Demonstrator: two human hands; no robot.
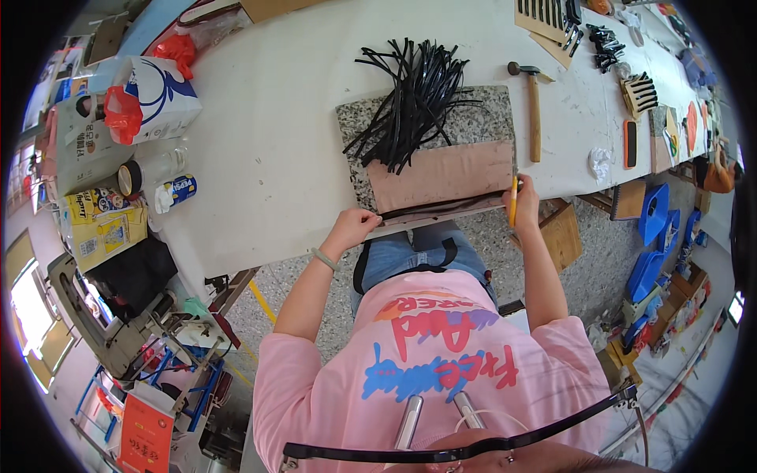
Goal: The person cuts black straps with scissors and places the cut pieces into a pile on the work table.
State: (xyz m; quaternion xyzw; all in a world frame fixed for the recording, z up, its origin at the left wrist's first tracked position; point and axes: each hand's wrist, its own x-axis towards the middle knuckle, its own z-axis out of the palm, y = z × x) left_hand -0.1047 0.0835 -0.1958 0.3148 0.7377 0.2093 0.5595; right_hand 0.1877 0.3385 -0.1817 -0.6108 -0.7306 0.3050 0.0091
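Observation:
My left hand [359,227] is closed in a pinch at the left end of a long dark strip [441,208] near the table's front edge. At the strip's other end my right hand [523,206] is closed around a slim yellow tool [513,203], held upright; its tip is too small to make out. Just beyond the strip lies a flat pinkish-brown sheet [441,175] on a speckled stone slab [493,118]. A loose bundle of thin black straps [418,98] is heaped over the slab and the sheet's far edge.
Right of the slab lies a hammer [535,118] with a wooden handle. Farther right are an orange-and-black block [630,144] and a crumpled clear bag [600,162]. A blue can [183,188], a glass jar [162,167] and a white-and-blue bag [169,98] stand at the left.

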